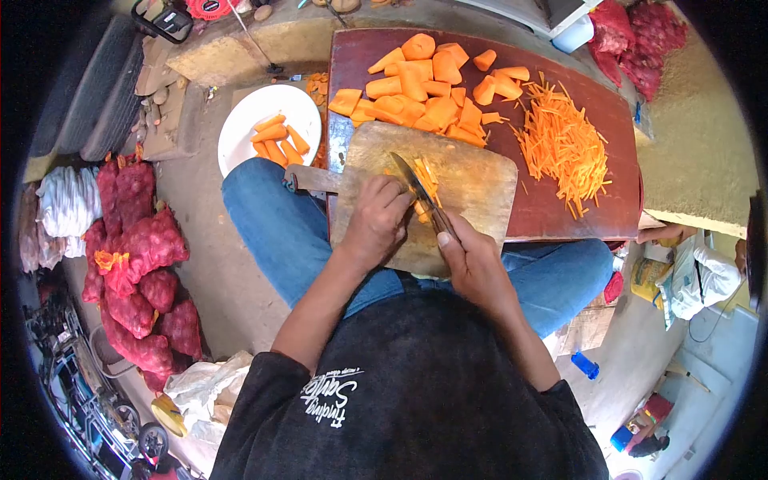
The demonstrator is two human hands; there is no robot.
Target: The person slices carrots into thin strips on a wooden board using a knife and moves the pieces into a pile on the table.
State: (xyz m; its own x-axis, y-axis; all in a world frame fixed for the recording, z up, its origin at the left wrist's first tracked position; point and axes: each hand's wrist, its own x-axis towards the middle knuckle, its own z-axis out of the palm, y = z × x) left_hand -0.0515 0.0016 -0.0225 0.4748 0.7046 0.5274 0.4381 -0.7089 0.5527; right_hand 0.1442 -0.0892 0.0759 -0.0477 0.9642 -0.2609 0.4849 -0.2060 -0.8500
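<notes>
My right hand (pixel 472 260) is closed round the handle of a kitchen knife (pixel 418 186), its dark blade pointing up and left over the wooden cutting board (pixel 480 188). On the board's left part my left hand (pixel 374 220) has its fingers bent and pressed down on a carrot piece, mostly hidden under them. Thin carrot strips (pixel 430 178) lie just right of the blade. Behind the board is a heap of thick peeled carrot chunks (pixel 416 88). A large pile of carrot shreds (pixel 564 148) sits to the right on the dark red table (pixel 560 226).
A white basin (pixel 234 120) holding several carrots (pixel 280 144) stands left of the table. Carrot peelings (pixel 318 88) lie between them. Red net sacks (pixel 152 264) are stacked at far left, and more sacks (pixel 640 40) lie at upper right. Another person (pixel 646 440) is partly visible at lower right.
</notes>
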